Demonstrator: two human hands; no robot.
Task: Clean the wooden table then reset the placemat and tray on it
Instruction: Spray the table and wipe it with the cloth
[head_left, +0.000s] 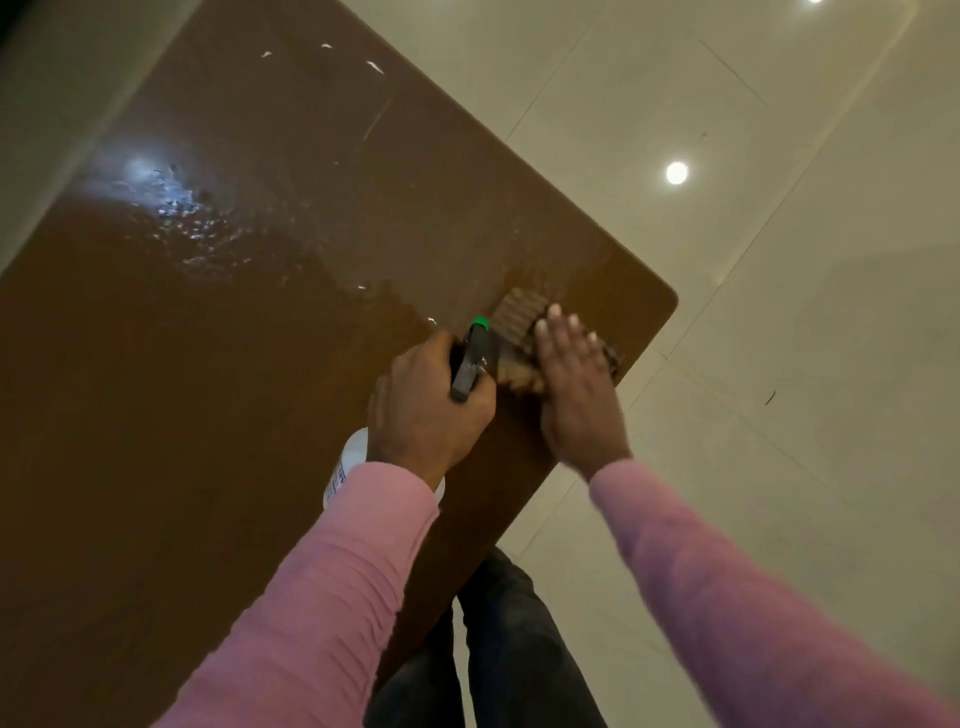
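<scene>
Pink sleeves (322, 597) reach over the brown wooden counter (208, 415). By its right edge, the left hand (426, 410) has its fingers clenched around a spray bottle (472, 358) with a green nozzle. The right hand (576, 384) presses flat, fingers straight, on a brown cloth (514, 312) at the counter's right corner. Wet droplets (176, 208) glisten near the left edge.

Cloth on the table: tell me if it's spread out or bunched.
Bunched: the cloth is a compact wad barely wider than the right hand pressing it.
</scene>
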